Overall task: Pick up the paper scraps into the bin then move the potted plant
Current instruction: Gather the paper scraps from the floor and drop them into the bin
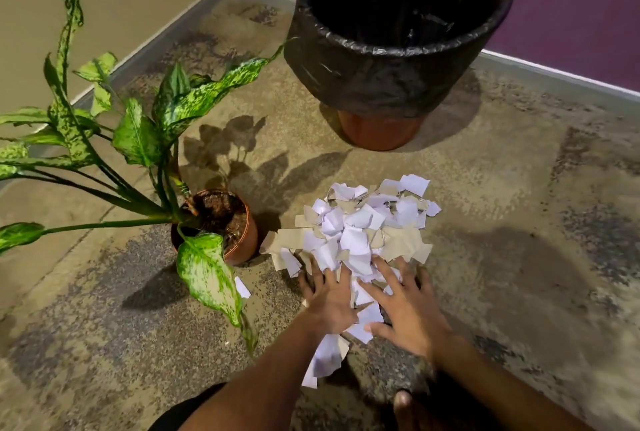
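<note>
A heap of white and tan paper scraps [360,226] lies on the floor in the middle. My left hand [329,295] and my right hand [408,306] lie flat on the near edge of the heap, fingers spread and straight, side by side. A few scraps trail back between my wrists. The bin [398,77], brown with a black bag liner, stands behind the heap, its mouth open. The potted plant [239,240], in a brown pot with long speckled green leaves, stands just left of the heap.
A single white scrap [242,288] lies under a plant leaf, left of my left hand. A beige wall runs along the left and a purple wall [571,15] behind the bin, meeting in a corner. My foot [405,406] shows at the bottom.
</note>
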`<move>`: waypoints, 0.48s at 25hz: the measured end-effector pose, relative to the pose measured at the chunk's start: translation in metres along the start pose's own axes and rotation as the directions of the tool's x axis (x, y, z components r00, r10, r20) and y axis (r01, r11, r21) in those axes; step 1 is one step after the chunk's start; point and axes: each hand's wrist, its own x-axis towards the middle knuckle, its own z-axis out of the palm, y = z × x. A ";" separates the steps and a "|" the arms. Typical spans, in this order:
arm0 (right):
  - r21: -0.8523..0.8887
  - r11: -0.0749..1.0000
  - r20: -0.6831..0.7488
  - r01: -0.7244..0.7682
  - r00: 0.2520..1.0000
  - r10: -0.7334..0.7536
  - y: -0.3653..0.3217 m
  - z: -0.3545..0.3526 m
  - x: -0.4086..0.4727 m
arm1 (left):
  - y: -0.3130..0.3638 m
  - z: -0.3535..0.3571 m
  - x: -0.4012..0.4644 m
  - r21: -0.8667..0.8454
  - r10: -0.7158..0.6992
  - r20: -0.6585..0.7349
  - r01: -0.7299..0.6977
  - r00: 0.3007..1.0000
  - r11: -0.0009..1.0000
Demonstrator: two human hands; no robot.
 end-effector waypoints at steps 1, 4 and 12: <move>0.000 1.000 0.013 -0.003 1.000 0.003 0.001 -0.001 0.002 | 0.000 0.000 0.002 -0.013 0.001 0.005 -0.001 1.000 1.000; -0.004 1.000 0.056 -0.014 0.998 0.014 0.001 -0.004 0.004 | -0.002 -0.004 0.002 -0.051 0.037 0.047 -0.034 0.998 0.998; -0.019 0.999 0.034 -0.028 0.999 0.029 0.003 -0.001 0.010 | -0.008 -0.019 -0.002 -0.164 0.087 0.169 -0.059 0.982 0.985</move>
